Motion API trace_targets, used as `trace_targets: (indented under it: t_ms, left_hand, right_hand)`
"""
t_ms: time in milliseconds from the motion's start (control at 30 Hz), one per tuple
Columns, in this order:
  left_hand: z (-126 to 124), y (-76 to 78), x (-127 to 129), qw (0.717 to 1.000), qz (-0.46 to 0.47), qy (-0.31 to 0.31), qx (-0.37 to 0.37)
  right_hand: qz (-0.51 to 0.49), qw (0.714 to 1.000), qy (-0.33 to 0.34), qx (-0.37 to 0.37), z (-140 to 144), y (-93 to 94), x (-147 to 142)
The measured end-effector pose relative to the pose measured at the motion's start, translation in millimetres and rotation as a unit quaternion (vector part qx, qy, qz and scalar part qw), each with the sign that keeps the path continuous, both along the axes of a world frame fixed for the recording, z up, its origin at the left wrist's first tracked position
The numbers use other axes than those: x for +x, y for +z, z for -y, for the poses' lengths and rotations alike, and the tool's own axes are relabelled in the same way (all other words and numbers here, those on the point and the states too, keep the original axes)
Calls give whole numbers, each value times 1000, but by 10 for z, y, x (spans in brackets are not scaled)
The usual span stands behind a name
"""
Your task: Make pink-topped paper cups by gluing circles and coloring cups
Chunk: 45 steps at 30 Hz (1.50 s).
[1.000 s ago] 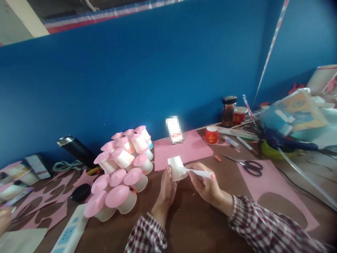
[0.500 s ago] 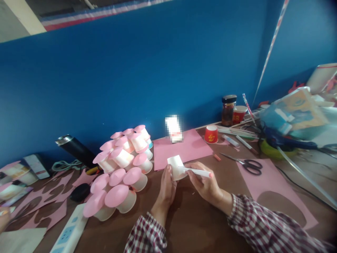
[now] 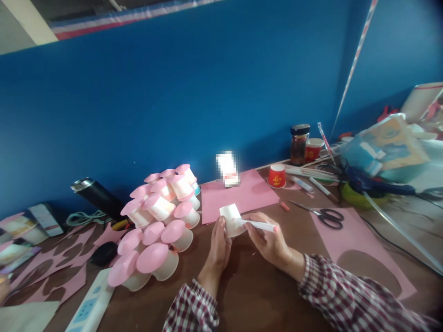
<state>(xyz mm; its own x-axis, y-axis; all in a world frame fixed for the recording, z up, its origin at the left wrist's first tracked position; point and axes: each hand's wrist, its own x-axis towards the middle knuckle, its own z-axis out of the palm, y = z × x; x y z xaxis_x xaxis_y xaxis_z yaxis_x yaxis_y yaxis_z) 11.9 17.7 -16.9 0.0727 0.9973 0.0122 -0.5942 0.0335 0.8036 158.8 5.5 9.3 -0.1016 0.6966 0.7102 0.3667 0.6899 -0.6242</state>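
Observation:
My left hand (image 3: 219,244) is closed around a small white paper cup (image 3: 229,213), held tilted above the brown table. In my right hand (image 3: 272,244) is a white marker (image 3: 261,226) with a red end, gripped like a pen. Its tip meets the side of the cup; any mark there is too small to make out. A small red piece (image 3: 285,206), perhaps a cap, lies beyond my right hand. Behind the cup is a sheet of pink paper (image 3: 249,193). To the left stand several paper cups topped with pink paper discs (image 3: 152,258).
Scissors (image 3: 330,218) rest partly on cut pink paper (image 3: 360,240) at right. A red cup (image 3: 277,176), a dark jar (image 3: 299,145) and a glue gun (image 3: 377,182) are farther back. At left are a black flask (image 3: 98,198), a power strip (image 3: 92,299) and another person's hand (image 3: 4,288).
Hardly anything differs. My hands keep the cup and the marker in nearly the same place, while the view shifts slightly. The other person's hand at the left edge has moved a little.

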Motion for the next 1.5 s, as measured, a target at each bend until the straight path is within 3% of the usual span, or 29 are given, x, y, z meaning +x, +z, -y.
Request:
trace_targets:
  t_ms: [700, 1500]
  left_hand:
    - [-20, -12, -14, 1000, -3, 19, 4]
    - [-21, 44, -3, 998, 22, 18, -50]
  right_hand:
    - [16, 999, -34, 4, -19, -31, 24]
    - [-8, 998, -59, -18, -38, -11, 23]
